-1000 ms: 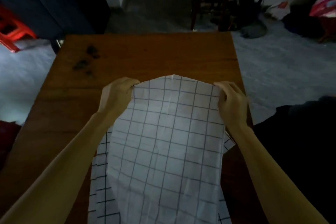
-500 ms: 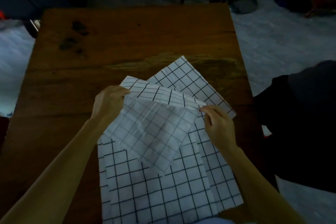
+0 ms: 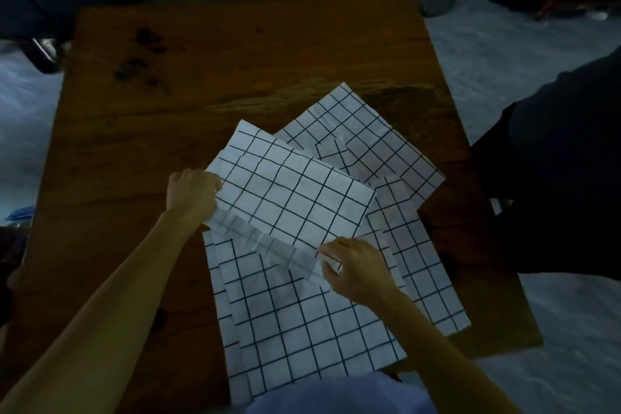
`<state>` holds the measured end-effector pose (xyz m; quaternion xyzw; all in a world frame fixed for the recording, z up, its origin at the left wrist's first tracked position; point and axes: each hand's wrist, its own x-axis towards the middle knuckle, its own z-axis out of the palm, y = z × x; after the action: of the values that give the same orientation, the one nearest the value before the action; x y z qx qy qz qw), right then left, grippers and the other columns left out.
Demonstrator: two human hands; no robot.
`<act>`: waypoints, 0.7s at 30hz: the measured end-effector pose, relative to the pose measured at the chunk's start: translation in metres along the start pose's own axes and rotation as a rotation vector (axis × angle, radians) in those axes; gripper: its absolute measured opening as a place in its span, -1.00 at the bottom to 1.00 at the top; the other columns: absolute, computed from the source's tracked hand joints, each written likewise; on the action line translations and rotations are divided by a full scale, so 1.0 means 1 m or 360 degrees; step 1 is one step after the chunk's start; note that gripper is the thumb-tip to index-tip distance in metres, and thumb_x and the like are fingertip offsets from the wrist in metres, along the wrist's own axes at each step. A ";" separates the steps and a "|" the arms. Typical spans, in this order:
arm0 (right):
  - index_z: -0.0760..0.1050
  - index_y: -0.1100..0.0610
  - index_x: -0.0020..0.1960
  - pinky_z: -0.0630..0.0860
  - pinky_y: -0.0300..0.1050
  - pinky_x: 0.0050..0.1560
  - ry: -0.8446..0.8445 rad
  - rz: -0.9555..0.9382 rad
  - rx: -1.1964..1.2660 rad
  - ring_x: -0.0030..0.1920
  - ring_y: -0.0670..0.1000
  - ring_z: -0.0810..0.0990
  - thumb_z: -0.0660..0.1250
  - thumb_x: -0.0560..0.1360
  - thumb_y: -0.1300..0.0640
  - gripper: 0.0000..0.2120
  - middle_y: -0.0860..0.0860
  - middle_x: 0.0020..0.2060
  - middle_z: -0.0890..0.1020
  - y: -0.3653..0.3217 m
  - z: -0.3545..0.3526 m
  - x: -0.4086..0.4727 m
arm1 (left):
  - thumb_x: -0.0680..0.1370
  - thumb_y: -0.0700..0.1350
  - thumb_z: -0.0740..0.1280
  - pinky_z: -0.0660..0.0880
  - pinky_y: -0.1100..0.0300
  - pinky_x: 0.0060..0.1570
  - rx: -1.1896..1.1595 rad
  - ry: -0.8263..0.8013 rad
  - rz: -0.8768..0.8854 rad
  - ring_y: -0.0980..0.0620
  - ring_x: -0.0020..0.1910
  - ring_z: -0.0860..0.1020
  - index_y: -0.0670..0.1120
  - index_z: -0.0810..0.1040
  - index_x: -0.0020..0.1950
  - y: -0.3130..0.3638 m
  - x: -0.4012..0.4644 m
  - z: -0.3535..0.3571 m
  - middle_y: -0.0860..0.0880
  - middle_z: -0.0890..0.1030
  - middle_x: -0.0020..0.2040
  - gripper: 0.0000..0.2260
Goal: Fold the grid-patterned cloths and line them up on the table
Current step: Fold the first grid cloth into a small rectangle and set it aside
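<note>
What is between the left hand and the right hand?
In the head view, the folded edge of the held cloth runs from the left hand to the right hand; more cloths lie beneath on the table.

Since a second ago the held cloth (image 3: pixel 289 202) has come down from an upright spread to lie folded over the cloth pile (image 3: pixel 302 312), the right hand (image 3: pixel 353 267) drawn nearer, the left hand (image 3: pixel 190 193) pinching its left edge.
</note>
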<state>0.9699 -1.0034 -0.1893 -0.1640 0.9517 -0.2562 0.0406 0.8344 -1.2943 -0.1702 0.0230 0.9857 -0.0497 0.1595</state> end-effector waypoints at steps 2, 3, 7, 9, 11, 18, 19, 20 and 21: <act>0.61 0.04 0.01 0.57 -0.13 -0.22 -0.0244 0.0100 0.0044 -0.27 -0.09 0.57 0.27 0.49 0.00 -0.80 -0.07 -0.20 0.66 -0.006 -0.003 0.003 | 0.43 -0.16 0.41 0.40 0.07 0.06 0.0058 0.0016 -0.0005 0.01 -0.11 0.53 -0.01 0.58 0.05 0.005 0.005 -0.010 -0.01 0.59 -0.12 -0.79; 0.60 0.05 0.01 0.57 -0.13 -0.23 -0.0264 0.0138 0.0079 -0.28 -0.10 0.55 0.24 0.52 -0.01 -0.79 -0.08 -0.21 0.65 -0.005 -0.003 0.009 | 0.44 -0.16 0.40 0.39 0.06 0.05 -0.0004 0.0100 -0.0008 0.00 -0.12 0.53 -0.05 0.57 0.05 0.007 0.013 -0.014 -0.02 0.59 -0.13 -0.80; 0.60 0.13 -0.02 0.59 -0.16 -0.17 0.0200 0.0150 0.0194 -0.20 -0.05 0.59 0.19 0.54 0.05 -0.75 0.00 -0.18 0.65 0.011 -0.005 0.048 | 0.54 -0.15 0.27 0.42 -0.02 0.13 -0.0493 0.0429 0.0101 -0.06 0.04 0.53 -0.10 0.42 0.30 0.040 0.047 -0.028 -0.13 0.55 0.12 -0.68; 0.60 0.18 0.05 0.52 -0.16 -0.01 0.0466 0.0191 0.0213 -0.05 0.00 0.57 0.20 0.54 0.09 -0.75 0.05 -0.09 0.64 0.020 -0.003 0.075 | 0.61 -0.05 0.18 0.35 -0.06 0.29 -0.0511 0.0346 0.0276 -0.12 0.30 0.40 -0.07 0.26 0.44 0.066 0.059 -0.029 -0.17 0.37 0.38 -0.60; 0.57 0.21 0.11 0.48 -0.08 0.10 0.0601 0.0263 0.0195 0.07 0.05 0.54 0.20 0.55 0.12 -0.74 0.09 0.00 0.62 0.032 -0.004 0.102 | 0.63 0.06 0.09 0.19 -0.11 0.41 -0.0435 0.0136 0.0389 -0.16 0.47 0.15 -0.04 0.08 0.52 0.085 0.073 -0.015 -0.18 0.09 0.53 -0.51; 0.28 0.15 0.47 0.22 0.19 0.42 -0.0114 0.0593 -0.0023 0.44 0.19 0.27 -0.08 0.58 -0.19 -0.39 0.19 0.41 0.37 0.049 0.021 0.128 | 0.51 0.39 -0.10 -0.19 -0.11 0.41 -0.0306 -0.0182 0.0522 -0.12 0.50 -0.24 0.09 -0.39 0.47 0.073 0.068 0.055 -0.12 -0.36 0.49 -0.28; 0.21 0.13 0.50 0.13 0.15 0.47 -0.0194 0.0601 -0.0050 0.48 0.18 0.19 -0.13 0.57 -0.21 -0.37 0.18 0.46 0.29 0.044 0.026 0.125 | 0.49 0.41 -0.11 -0.19 -0.10 0.40 -0.0312 -0.0192 0.0513 -0.12 0.49 -0.25 0.08 -0.41 0.46 0.066 0.063 0.061 -0.11 -0.37 0.48 -0.25; 0.16 0.12 0.52 0.07 0.12 0.48 -0.0230 0.0596 -0.0073 0.50 0.17 0.14 -0.17 0.57 -0.22 -0.35 0.17 0.49 0.24 0.039 0.030 0.121 | 0.46 0.43 -0.12 -0.20 -0.10 0.39 -0.0314 -0.0209 0.0495 -0.11 0.48 -0.27 0.07 -0.43 0.45 0.060 0.060 0.067 -0.11 -0.38 0.47 -0.23; 0.12 0.11 0.53 0.01 0.11 0.49 -0.0258 0.0589 -0.0099 0.52 0.17 0.10 -0.21 0.55 -0.23 -0.33 0.17 0.51 0.19 0.033 0.033 0.118 | 0.45 0.45 -0.11 -0.23 -0.10 0.38 -0.0304 -0.0244 0.0476 -0.10 0.47 -0.29 0.07 -0.44 0.44 0.055 0.057 0.071 -0.11 -0.39 0.46 -0.21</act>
<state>0.8545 -1.0308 -0.2336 -0.0075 0.9667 -0.2007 0.1585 0.8060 -1.2458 -0.2604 0.1501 0.9565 0.0668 0.2412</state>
